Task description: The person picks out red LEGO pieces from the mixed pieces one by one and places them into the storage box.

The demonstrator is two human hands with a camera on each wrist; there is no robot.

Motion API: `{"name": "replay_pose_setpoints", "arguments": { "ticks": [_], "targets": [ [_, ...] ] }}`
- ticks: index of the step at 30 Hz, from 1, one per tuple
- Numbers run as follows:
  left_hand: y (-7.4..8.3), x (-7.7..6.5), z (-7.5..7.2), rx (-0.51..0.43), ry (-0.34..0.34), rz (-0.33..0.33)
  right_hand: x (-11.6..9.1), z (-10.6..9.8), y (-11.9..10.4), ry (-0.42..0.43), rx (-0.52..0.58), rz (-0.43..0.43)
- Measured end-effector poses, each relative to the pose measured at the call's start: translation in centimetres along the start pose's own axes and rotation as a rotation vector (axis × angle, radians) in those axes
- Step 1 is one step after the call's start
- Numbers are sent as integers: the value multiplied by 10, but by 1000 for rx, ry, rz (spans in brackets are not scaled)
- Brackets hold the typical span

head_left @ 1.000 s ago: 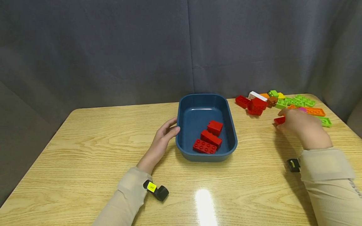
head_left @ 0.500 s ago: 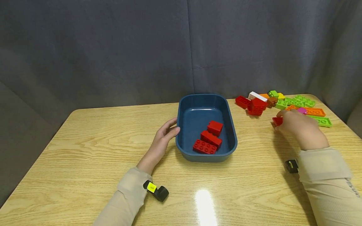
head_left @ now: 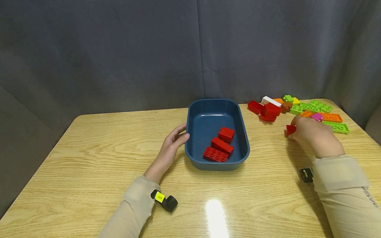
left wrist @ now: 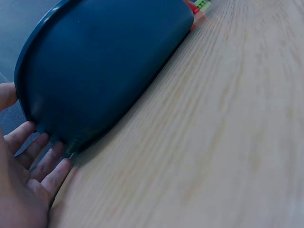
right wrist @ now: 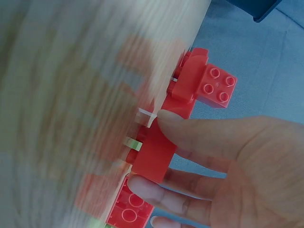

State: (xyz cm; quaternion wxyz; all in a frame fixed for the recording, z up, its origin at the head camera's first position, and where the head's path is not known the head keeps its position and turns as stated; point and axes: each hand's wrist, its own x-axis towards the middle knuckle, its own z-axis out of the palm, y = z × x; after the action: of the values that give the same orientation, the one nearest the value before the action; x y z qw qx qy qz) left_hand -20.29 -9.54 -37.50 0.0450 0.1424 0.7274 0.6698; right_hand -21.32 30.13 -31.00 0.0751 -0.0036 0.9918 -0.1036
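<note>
My left hand [head_left: 166, 148] rests with relaxed fingers against the left side of a dark blue bin [head_left: 217, 167]. Close up in the left wrist view, the fingertips [left wrist: 57, 173] touch the bin's outer wall. Inside lie three red toy building bricks, one of them a studded brick [head_left: 215, 154] near the front. Over at the right, my right hand [head_left: 317, 135] pinches a red building brick [right wrist: 153, 151] between thumb and fingers, close over the table. From the head view only a corner of this brick shows. Another red brick [right wrist: 129, 204] is just past the fingers in the right wrist view.
Red bricks [head_left: 270, 111] are piled right of the bin, by a white brick [head_left: 271, 101]. Behind my right hand lie green plates [head_left: 315, 106], an orange plate [head_left: 331, 117], a pink piece [head_left: 317, 116] and a lime plate [head_left: 337, 127]. A grey curtain [head_left: 134, 56] hangs behind the table.
My right hand has shifted slightly left, and the red brick in it has turned. More of the pink and lime pieces shows behind it. The left hand and bin stay put.
</note>
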Motion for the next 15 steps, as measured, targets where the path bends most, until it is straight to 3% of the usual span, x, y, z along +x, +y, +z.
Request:
{"name": "replay_pose_setpoints", "arguments": {
  "ticks": [15],
  "targets": [
    [0,0,0,0,3,-1,2,3,0,-8,-18,-16]
  ]
}}
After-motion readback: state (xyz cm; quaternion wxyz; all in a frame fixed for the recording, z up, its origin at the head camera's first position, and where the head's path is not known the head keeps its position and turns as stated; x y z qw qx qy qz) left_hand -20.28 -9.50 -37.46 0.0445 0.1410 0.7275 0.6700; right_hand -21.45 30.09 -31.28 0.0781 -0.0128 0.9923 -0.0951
